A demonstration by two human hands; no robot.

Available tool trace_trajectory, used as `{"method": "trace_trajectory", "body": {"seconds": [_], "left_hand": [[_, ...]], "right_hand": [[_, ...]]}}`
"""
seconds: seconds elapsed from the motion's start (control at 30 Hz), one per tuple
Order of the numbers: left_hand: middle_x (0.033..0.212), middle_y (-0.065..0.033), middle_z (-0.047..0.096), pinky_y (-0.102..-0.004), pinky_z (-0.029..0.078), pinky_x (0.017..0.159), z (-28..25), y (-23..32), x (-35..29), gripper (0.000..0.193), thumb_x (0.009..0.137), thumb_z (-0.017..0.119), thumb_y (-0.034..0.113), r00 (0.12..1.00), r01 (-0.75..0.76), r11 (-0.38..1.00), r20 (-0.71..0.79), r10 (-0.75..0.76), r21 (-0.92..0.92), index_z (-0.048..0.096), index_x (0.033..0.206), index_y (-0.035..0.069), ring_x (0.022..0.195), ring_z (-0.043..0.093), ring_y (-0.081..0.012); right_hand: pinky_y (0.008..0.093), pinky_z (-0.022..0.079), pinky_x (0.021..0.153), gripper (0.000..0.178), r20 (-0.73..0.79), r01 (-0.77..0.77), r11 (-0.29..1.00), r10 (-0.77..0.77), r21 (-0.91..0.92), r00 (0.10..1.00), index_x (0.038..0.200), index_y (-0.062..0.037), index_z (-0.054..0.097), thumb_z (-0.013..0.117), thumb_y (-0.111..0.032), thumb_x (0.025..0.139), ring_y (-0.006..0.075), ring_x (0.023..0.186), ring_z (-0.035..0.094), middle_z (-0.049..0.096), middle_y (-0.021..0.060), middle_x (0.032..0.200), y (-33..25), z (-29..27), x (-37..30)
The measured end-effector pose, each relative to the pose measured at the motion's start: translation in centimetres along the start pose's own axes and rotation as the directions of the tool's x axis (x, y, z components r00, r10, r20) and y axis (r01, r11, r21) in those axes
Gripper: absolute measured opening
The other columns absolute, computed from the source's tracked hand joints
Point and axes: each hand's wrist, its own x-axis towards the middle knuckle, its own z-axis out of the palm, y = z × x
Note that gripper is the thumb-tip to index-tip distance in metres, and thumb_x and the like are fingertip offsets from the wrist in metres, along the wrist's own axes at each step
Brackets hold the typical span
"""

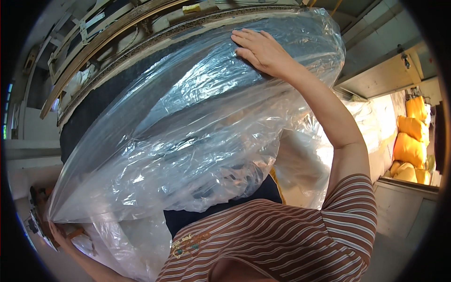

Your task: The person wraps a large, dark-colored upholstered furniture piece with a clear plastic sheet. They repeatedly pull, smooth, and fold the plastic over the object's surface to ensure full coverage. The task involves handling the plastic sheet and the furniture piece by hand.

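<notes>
A large clear plastic sheet (202,122), wrinkled and shiny, lies across a dark-covered table (80,124) and hangs down in front of my body. At the far side my right hand (265,52) rests flat on the sheet, fingers stretched out and slightly apart. My left hand (55,231) is low at the far left, where the sheet gathers to a point. It appears to pinch the sheet's corner there, though its fingers are mostly hidden. Between the two hands the sheet's left edge runs taut in a long curve.
Behind the table's back edge run wooden rails (110,44), with a small yellow item (191,9) among them. More clear plastic (131,244) hangs at the lower left. On the right are a wooden panel (383,77) and stacked yellow-orange bundles (409,148) in an opening.
</notes>
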Motion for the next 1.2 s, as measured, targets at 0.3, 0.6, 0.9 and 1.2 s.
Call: {"method": "trace_trajectory", "body": {"seconds": [0.3,0.6,0.9,1.2], "left_hand": [[0.121,-0.0061,0.055,-0.0287,0.040,0.096,-1.1,-3.2,-7.0,0.046,0.091,0.060,0.030,0.797,0.556,0.627,0.133,-0.590,-0.545,0.051,0.128,0.004,0.112,0.050,-0.0164],[0.110,-0.0035,0.061,-0.0344,0.048,0.080,9.5,2.9,10.4,0.037,0.093,0.057,0.030,0.876,0.243,0.408,0.018,-0.482,-0.880,0.057,0.121,0.006,0.097,0.058,-0.0177],[0.083,-0.0055,0.067,-0.0278,0.046,0.076,31.4,20.4,16.0,0.031,0.083,0.064,0.030,0.899,0.151,0.757,-0.231,-0.373,-0.636,0.067,0.098,0.003,0.080,0.062,-0.0146],[0.078,0.0010,0.065,-0.0238,0.044,0.069,33.8,23.1,21.2,0.024,0.080,0.067,0.026,0.923,0.208,0.672,-0.085,-0.376,-0.711,0.071,0.090,0.005,0.073,0.057,-0.0081]], "right_hand": [[0.0292,0.042,0.080,0.031,-0.046,-0.142,0.902,0.175,0.407,0.983,0.104,-0.0080,0.060,0.070,-0.024,0.079,0.0191,0.086,0.051,0.051,0.0059,0.089,7.6,1.9,4.4],[0.0284,0.048,0.074,0.029,-0.416,0.138,0.459,0.585,0.878,0.696,0.108,-0.0007,0.058,0.060,-0.022,0.089,0.0134,0.089,0.057,0.061,0.0068,0.099,14.7,-9.7,7.8],[0.0288,0.043,0.080,0.035,-0.441,-0.480,0.799,0.601,0.363,0.667,0.100,-0.0007,0.061,0.060,-0.034,0.089,0.0178,0.084,0.057,0.063,0.0079,0.092,27.2,2.0,-0.7],[0.0259,0.043,0.077,0.034,-0.389,-0.498,0.757,0.648,0.424,0.654,0.093,-0.0003,0.064,0.064,-0.034,0.086,0.0130,0.081,0.055,0.063,0.0043,0.086,27.3,2.2,0.9]]}}
